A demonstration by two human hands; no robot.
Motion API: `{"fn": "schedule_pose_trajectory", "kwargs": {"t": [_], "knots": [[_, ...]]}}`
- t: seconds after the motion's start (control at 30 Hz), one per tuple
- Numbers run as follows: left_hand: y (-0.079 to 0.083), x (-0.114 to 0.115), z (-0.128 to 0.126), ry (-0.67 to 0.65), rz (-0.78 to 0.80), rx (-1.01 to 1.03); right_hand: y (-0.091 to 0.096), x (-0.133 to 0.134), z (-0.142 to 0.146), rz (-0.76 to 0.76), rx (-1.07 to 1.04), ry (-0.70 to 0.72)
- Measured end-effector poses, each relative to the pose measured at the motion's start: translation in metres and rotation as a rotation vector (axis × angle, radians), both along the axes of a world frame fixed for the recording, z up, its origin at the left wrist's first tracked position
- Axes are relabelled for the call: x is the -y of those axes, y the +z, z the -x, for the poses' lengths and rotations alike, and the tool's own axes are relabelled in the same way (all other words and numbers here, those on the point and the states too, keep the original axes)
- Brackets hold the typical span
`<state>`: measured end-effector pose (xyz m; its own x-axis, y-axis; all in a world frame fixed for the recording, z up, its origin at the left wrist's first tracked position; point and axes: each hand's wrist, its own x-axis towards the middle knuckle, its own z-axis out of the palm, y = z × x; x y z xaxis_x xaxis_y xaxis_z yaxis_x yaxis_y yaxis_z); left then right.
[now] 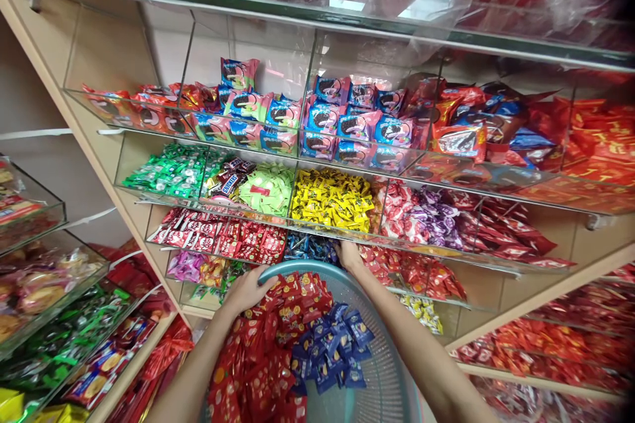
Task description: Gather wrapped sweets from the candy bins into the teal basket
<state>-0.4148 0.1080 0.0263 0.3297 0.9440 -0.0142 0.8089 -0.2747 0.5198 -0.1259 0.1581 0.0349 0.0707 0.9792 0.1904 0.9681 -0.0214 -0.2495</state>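
A teal plastic basket (389, 350) stands low in front of me, tilted so its inside shows. My left hand (249, 291) is closed on the basket's far left rim, thumb over the edge. Inside, red wrapped packets (262, 350) fill the left part, and a smaller heap of dark blue packets (333, 347) lies at the right. Past the rim, my right hand (350, 256) reaches into the shelf, at the right end of a compartment of dark blue wrapped sweets (308, 248). Its fingers are hidden, so any hold cannot be seen.
Clear shelf bins hold yellow sweets (332, 198), green sweets (171, 172), purple sweets (436, 215) and blue-pink cookie packs (325, 119). A glass shelf edge (317, 23) crosses above. Side shelves hold green packets (54, 330) at left and red packets (526, 344) at right.
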Motion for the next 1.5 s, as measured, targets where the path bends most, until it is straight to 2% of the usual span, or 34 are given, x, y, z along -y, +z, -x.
{"fn": "schedule_pose_trajectory", "kwargs": {"t": [0.13, 0.3, 0.37, 0.47, 0.6, 0.67, 0.77, 0.87, 0.93, 1.23, 1.37, 1.5], "knots": [[0.001, 0.001, -0.001, 0.008, 0.007, -0.013, -0.011, 0.009, 0.006, -0.130, -0.129, -0.157], [0.002, 0.001, -0.003, 0.021, 0.018, -0.004, -0.010, 0.023, 0.010, -0.279, -0.248, -0.224], [0.002, 0.000, -0.003, 0.021, 0.013, -0.008, -0.010, 0.029, 0.015, -0.345, -0.396, -0.276], [0.001, -0.001, -0.003, 0.015, 0.001, -0.024, -0.011, 0.042, 0.026, -0.391, -0.738, -0.323], [0.001, -0.001, -0.003, 0.014, 0.004, -0.027, -0.016, 0.078, 0.042, -0.347, -1.004, -0.232], [0.001, -0.001, -0.003, 0.018, 0.005, -0.028, -0.016, 0.103, 0.050, -0.256, -0.999, -0.124], [0.001, 0.000, -0.003, 0.022, 0.004, -0.038, -0.014, 0.137, 0.062, -0.127, -0.859, 0.111], [0.000, 0.001, -0.003, 0.029, 0.005, -0.023, -0.010, 0.157, 0.074, -0.038, -0.707, 0.349], [0.000, 0.001, -0.002, 0.035, 0.011, -0.011, -0.010, 0.162, 0.081, -0.020, -0.643, 0.417], [-0.001, 0.000, -0.001, 0.024, 0.007, -0.018, -0.020, 0.173, 0.086, 0.064, -0.467, 0.443], [0.000, 0.001, -0.003, 0.033, -0.004, -0.013, -0.013, 0.172, 0.085, 0.045, -0.460, 0.439], [0.000, 0.001, -0.003, 0.015, 0.000, -0.017, 0.002, 0.160, 0.070, -0.012, -0.494, 0.354]]}}
